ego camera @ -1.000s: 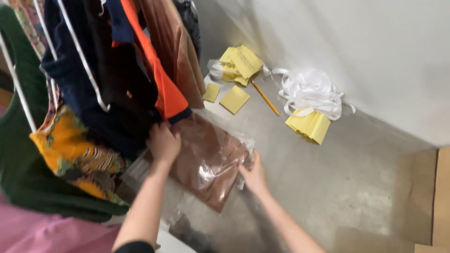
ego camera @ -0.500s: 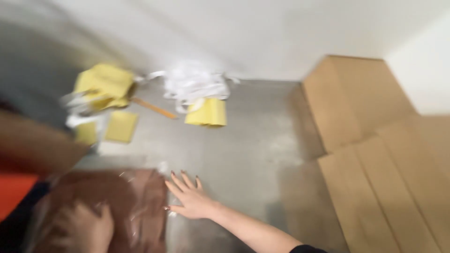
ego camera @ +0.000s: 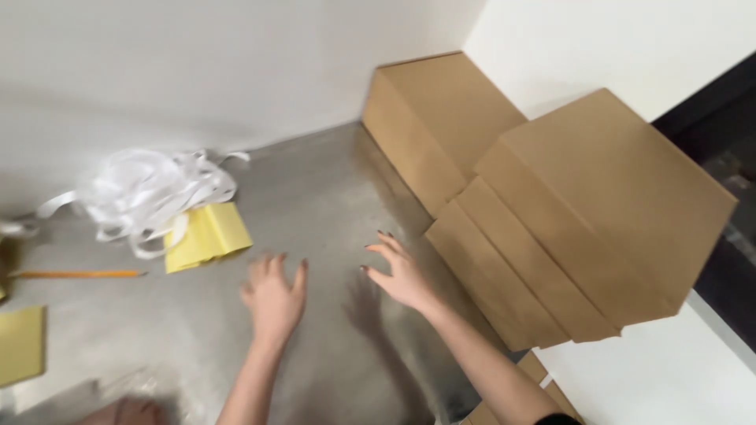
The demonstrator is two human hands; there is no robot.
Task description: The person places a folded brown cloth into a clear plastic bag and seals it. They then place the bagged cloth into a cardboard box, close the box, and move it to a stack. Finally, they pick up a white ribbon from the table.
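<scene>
Both of my hands hover over a grey floor (ego camera: 331,197) with nothing in them. My left hand (ego camera: 274,297) is open, fingers spread and pointing away from me. My right hand (ego camera: 400,272) is also open, close to the edge of a stack of flat brown cardboard boxes (ego camera: 583,228). A yellow paper stack (ego camera: 206,234) lies left of my left hand, partly under a tangle of white strips (ego camera: 146,193).
Another brown box (ego camera: 437,118) stands against the white wall behind the stack. A pencil (ego camera: 79,274) and a yellow sheet (ego camera: 20,345) lie at the far left. A brown bagged item (ego camera: 126,411) shows at the bottom left edge.
The view has swung right, away from the clothes rack and the brown bagged garment. Both hands have left the garment and now hang open over the floor near the boxes.
</scene>
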